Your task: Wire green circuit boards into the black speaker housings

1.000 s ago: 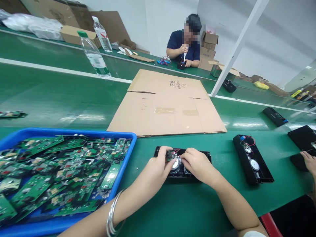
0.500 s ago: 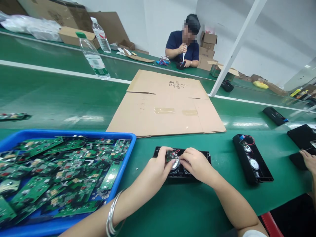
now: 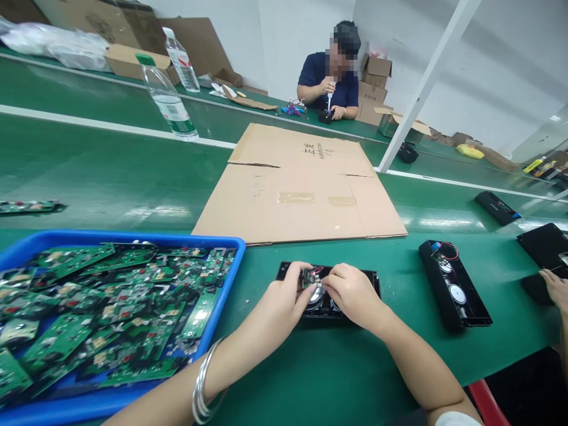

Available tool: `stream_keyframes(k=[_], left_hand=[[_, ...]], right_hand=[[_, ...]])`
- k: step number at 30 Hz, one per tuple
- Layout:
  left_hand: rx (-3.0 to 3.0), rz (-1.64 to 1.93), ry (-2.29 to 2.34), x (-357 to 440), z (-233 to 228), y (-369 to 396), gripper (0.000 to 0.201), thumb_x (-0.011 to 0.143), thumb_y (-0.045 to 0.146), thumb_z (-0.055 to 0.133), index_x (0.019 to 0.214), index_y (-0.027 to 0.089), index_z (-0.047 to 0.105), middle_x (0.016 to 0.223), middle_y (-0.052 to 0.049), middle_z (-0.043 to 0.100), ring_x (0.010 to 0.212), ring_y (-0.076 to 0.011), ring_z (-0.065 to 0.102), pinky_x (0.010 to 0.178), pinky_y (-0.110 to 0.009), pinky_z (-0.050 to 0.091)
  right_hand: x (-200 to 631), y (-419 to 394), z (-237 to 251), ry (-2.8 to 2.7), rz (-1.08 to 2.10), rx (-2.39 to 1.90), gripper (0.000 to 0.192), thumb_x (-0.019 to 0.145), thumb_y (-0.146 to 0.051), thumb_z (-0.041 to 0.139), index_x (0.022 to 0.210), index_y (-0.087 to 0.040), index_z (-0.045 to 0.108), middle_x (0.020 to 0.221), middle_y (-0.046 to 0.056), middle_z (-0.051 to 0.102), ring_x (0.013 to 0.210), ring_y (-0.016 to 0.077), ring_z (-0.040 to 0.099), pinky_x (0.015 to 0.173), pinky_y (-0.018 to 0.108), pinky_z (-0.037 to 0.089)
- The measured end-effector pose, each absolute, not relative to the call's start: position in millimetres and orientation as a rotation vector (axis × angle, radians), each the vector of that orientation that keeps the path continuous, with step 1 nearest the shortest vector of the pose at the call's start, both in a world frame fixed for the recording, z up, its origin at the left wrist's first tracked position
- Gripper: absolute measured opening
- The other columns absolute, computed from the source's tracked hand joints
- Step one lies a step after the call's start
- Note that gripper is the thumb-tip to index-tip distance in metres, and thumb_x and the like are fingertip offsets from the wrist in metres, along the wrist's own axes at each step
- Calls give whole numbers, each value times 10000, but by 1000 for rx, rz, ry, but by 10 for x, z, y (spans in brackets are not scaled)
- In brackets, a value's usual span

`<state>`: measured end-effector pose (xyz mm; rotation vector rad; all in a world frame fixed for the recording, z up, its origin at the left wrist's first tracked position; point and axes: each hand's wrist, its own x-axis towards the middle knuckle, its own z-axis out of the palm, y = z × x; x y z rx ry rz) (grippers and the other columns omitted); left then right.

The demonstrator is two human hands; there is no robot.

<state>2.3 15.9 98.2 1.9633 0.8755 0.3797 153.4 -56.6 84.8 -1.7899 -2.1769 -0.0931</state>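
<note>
A black speaker housing (image 3: 373,285) lies open on the green bench in front of me, with round silver speakers (image 3: 315,299) inside. Above its left half, my left hand (image 3: 284,300) pinches a small green circuit board (image 3: 307,278) between thumb and fingers. Red wire (image 3: 316,271) shows beside the board. My right hand (image 3: 355,297) is closed, its fingertips pressed together at the board's right edge. Whatever sits between those fingertips is too small and covered to make out.
A blue tray (image 3: 239,254) full of circuit boards stands at left. Flattened cardboard (image 3: 306,219) lies ahead. Another open speaker housing (image 3: 457,290) rests at right, near a co-worker's hand (image 3: 554,287). Water bottles (image 3: 171,109) stand at the back; a person (image 3: 331,71) works across the bench.
Both hands stay at the circuit board with almost the same grip. The view has shifted very slightly.
</note>
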Motion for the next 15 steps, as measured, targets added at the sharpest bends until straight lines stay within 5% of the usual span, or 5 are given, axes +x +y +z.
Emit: stream_keyframes(k=[15], left_hand=[[2011,418,842,22,972,154,233,813,315,371,999,185,422,655,-24,621,530,-196,597,471,-251,371]], right_hand=[[1451,-571,805,-2182,-654,-1690,315,881,-104,379,603,-158,515,595,22,453,578,149,367,544,282,232]])
